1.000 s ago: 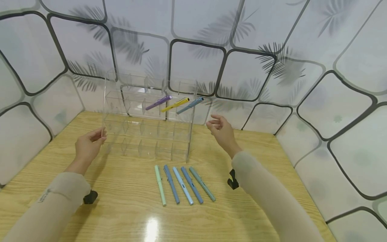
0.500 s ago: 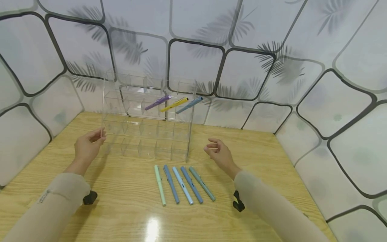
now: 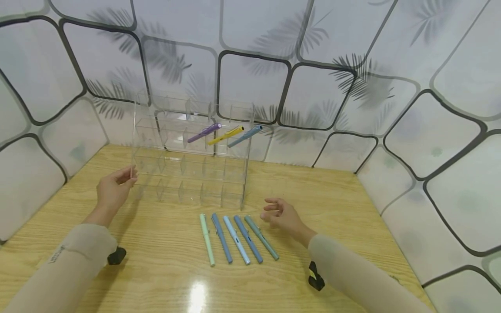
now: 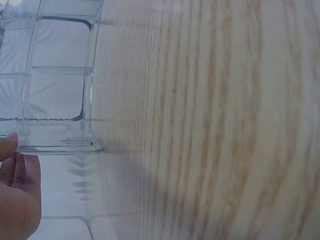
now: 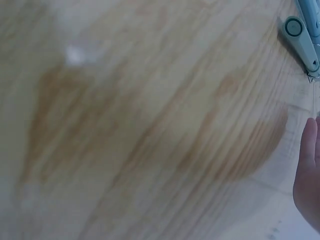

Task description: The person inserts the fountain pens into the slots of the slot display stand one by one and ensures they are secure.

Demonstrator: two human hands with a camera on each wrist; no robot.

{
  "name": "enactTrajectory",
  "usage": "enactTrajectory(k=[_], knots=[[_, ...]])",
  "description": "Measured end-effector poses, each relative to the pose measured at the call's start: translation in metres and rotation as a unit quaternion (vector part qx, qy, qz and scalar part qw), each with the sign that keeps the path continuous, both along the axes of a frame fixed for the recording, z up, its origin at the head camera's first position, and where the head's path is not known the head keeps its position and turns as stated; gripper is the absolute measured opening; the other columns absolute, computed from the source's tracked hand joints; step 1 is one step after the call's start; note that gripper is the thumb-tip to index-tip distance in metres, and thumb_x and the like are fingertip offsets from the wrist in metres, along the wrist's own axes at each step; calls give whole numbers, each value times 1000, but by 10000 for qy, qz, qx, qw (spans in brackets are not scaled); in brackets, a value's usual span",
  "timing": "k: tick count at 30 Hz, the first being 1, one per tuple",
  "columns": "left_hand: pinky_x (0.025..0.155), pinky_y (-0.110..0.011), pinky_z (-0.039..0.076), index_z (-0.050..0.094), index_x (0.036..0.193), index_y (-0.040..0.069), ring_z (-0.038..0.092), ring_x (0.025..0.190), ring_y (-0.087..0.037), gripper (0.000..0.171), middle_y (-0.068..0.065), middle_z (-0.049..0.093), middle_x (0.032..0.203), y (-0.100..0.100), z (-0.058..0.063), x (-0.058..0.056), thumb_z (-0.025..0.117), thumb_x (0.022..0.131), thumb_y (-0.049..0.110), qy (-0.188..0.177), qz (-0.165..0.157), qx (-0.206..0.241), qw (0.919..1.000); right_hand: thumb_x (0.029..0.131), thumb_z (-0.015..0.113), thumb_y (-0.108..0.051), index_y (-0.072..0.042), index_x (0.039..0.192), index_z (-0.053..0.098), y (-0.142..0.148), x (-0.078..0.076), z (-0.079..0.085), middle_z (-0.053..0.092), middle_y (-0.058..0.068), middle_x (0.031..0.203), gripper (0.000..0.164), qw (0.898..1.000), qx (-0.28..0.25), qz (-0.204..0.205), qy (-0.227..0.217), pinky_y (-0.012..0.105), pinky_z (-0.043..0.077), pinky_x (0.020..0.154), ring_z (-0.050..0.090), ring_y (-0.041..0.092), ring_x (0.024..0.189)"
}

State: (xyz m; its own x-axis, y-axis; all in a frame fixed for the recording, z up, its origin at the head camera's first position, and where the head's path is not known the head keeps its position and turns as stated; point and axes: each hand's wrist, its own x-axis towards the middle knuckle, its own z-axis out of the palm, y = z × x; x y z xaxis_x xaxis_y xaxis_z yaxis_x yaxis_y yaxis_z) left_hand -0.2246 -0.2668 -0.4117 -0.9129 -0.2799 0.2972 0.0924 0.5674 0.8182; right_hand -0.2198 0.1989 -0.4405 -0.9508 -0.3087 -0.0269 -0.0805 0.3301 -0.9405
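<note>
My left hand (image 3: 114, 189) pinches the left side panel of a clear acrylic display rack (image 3: 193, 198); the left wrist view shows thumb and fingers on either side of the panel edge (image 4: 60, 149). My right hand (image 3: 285, 219) hovers just right of the grey-green pen (image 3: 261, 238), fingers loosely bent and holding nothing. Left of that pen lie a dark blue pen (image 3: 248, 239), a light blue pen (image 3: 236, 240), another blue pen (image 3: 222, 238) and a mint green pen (image 3: 207, 240). A purple pen (image 3: 204, 133), a yellow pen (image 3: 225, 135) and a blue pen (image 3: 245, 136) rest slanted in the rack.
The rack has several tiers split by thin clear dividers, hard to see against the wall. A patterned white wall covering (image 3: 254, 82) encloses the wooden table (image 3: 164, 278) at the back and sides.
My right hand has come down and toward me from beside the rack to near the row of pens on the table. The left hand keeps its grip on the rack.
</note>
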Motion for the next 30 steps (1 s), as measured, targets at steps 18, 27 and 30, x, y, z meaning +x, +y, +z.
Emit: enactTrajectory(k=[18, 27, 30], knots=[[68, -6, 47, 54, 133, 2, 58, 90, 7, 40, -22, 57, 122, 2, 1, 2, 60, 95, 12, 19, -88, 78, 9999, 77, 81, -12, 3, 123, 56, -6, 15, 1, 62, 15, 113, 55, 9964, 597, 466, -387, 34, 57, 71, 64, 26, 95], [68, -7, 48, 54, 133, 2, 53, 82, 16, 40, -22, 57, 122, 2, 1, 0, 60, 95, 9, 64, -88, 161, 9998, 75, 83, -16, -2, 109, 66, -13, 14, 0, 67, 4, 97, 40, 9881, 1494, 367, 58, 31, 54, 75, 62, 18, 88], [68, -7, 47, 54, 133, 2, 55, 84, 14, 40, -22, 57, 122, 2, 1, 0, 60, 95, 11, 47, -69, 142, 9999, 75, 83, -17, -4, 104, 68, -15, 15, 1, 68, 2, 92, 36, 9864, 1608, 337, 95, 31, 53, 76, 63, 16, 86]])
